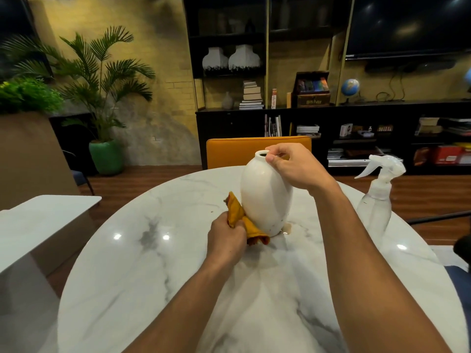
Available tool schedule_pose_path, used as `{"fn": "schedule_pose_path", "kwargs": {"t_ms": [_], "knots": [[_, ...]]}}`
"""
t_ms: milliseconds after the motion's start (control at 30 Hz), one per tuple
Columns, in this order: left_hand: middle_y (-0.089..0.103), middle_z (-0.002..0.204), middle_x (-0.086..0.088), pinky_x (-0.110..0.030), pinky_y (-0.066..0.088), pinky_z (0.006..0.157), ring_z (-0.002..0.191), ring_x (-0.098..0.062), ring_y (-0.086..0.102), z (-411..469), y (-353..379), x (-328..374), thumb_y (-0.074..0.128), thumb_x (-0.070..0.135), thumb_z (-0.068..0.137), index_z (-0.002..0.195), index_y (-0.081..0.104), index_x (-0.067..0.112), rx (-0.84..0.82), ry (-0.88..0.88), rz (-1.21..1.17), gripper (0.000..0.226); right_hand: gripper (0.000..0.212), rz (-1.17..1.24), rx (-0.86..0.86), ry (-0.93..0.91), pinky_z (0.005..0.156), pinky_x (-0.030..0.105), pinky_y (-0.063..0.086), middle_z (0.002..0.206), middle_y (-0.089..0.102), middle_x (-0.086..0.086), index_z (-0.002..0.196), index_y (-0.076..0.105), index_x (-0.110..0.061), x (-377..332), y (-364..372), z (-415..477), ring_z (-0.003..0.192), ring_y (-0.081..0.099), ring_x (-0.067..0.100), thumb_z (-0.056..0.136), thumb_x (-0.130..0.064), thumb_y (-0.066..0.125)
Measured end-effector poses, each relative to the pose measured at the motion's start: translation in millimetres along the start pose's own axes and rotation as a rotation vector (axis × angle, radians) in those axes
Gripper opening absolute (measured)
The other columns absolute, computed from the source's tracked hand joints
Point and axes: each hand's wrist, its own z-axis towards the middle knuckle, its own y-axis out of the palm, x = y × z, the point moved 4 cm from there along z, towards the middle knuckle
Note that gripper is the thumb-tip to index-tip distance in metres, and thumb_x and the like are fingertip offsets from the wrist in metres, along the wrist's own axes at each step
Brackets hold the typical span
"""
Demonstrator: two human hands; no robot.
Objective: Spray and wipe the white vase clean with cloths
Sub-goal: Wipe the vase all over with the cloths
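Observation:
A white egg-shaped vase [265, 197] stands on the round marble table [158, 271], tilted slightly to the left. My right hand [293, 166] pinches its narrow rim at the top and holds it steady. My left hand [225, 238] is closed on a crumpled mustard-yellow cloth [239, 215], pressed against the vase's lower left side near the base. A small wet patch shows on the table by the vase's foot.
A clear plastic spray bottle [377, 200] with a white trigger stands at the table's right edge. An orange chair back [229, 151] rises behind the vase. A second white table [43, 220] sits to the left; black shelving lines the far wall.

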Motion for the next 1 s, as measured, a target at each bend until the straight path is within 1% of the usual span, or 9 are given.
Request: {"fn": "schedule_pose_path", "kwargs": {"t_ms": [133, 233, 300, 433, 667, 733, 867, 933, 1000], "knots": [[0.071, 0.091, 0.001, -0.037, 0.057, 0.079, 0.087, -0.019, 0.068, 8, -25, 6, 0.051, 0.020, 0.100, 0.088, 0.063, 0.026, 0.143, 0.016, -0.104, 0.018, 0.022, -0.044, -0.009, 0.026, 0.094, 0.035, 0.049, 0.141, 0.060, -0.002, 0.111, 0.068, -0.021, -1, 0, 0, 0.116, 0.058, 0.021, 0.105, -0.037, 0.055], [0.069, 0.091, 0.001, -0.040, 0.057, 0.083, 0.088, -0.020, 0.067, 9, -35, 4, 0.050, 0.020, 0.101, 0.086, 0.060, 0.028, 0.177, -0.011, -0.120, 0.020, 0.040, -0.132, 0.056, 0.063, 0.081, 0.032, 0.051, 0.117, 0.066, -0.003, 0.105, 0.070, -0.024, -4, 5, 0, 0.102, 0.060, 0.017, 0.092, -0.061, 0.062], [0.068, 0.090, 0.000, -0.042, 0.057, 0.087, 0.090, -0.021, 0.067, 9, -37, 1, 0.049, 0.021, 0.103, 0.084, 0.058, 0.028, 0.178, -0.035, -0.121, 0.022, 0.047, -0.176, 0.120, 0.060, 0.073, 0.030, 0.048, 0.113, 0.069, -0.002, 0.103, 0.074, -0.024, -9, 10, 0, 0.097, 0.059, 0.014, 0.086, -0.067, 0.066], [0.068, 0.083, 0.004, -0.029, 0.055, 0.073, 0.080, -0.014, 0.067, 11, -38, -4, 0.047, 0.018, 0.104, 0.084, 0.058, 0.029, 0.140, -0.062, -0.159, 0.025, 0.039, -0.193, 0.153, 0.014, 0.077, 0.028, 0.041, 0.127, 0.070, 0.000, 0.107, 0.080, -0.018, -16, 10, -1, 0.098, 0.051, 0.009, 0.094, -0.052, 0.066], [0.064, 0.085, 0.004, -0.018, 0.042, 0.056, 0.074, -0.006, 0.060, 5, -29, -2, 0.047, 0.016, 0.104, 0.084, 0.054, 0.030, 0.043, -0.065, -0.065, 0.026, 0.025, -0.015, -0.027, -0.036, 0.098, 0.038, 0.049, 0.140, 0.062, -0.007, 0.095, 0.076, -0.015, -6, -2, -3, 0.122, 0.057, 0.020, 0.100, -0.036, 0.063], [0.066, 0.087, -0.001, -0.021, 0.045, 0.059, 0.076, -0.009, 0.061, 4, -28, -4, 0.047, 0.012, 0.102, 0.085, 0.055, 0.027, 0.018, -0.077, -0.042, 0.024, 0.025, 0.005, -0.082, -0.050, 0.106, 0.040, 0.045, 0.147, 0.057, -0.008, 0.094, 0.073, -0.015, -4, -3, -4, 0.130, 0.053, 0.021, 0.103, -0.033, 0.059], [0.069, 0.087, -0.002, -0.022, 0.048, 0.061, 0.077, -0.013, 0.066, 0, -18, -8, 0.050, 0.005, 0.095, 0.097, 0.062, 0.016, -0.065, -0.113, -0.046, 0.017, 0.027, -0.027, -0.139, -0.054, 0.107, 0.040, 0.037, 0.157, 0.047, -0.005, 0.102, 0.074, -0.015, -4, -6, -6, 0.141, 0.043, 0.023, 0.105, -0.033, 0.054], [0.072, 0.094, -0.002, -0.023, 0.054, 0.067, 0.083, -0.015, 0.070, -4, -7, -12, 0.055, 0.004, 0.091, 0.106, 0.064, 0.015, -0.116, -0.139, -0.091, 0.020, 0.028, -0.050, -0.123, -0.044, 0.103, 0.038, 0.040, 0.155, 0.049, -0.003, 0.108, 0.075, -0.017, -5, -8, -6, 0.137, 0.046, 0.024, 0.105, -0.035, 0.055], [0.072, 0.104, 0.002, -0.032, 0.059, 0.082, 0.094, -0.017, 0.070, -8, 6, -15, 0.063, 0.007, 0.085, 0.117, 0.062, 0.018, -0.141, -0.154, -0.113, 0.034, 0.027, -0.038, -0.092, -0.033, 0.093, 0.033, 0.044, 0.145, 0.058, -0.001, 0.112, 0.076, -0.019, -5, -9, -7, 0.126, 0.053, 0.022, 0.103, -0.037, 0.057]]}}
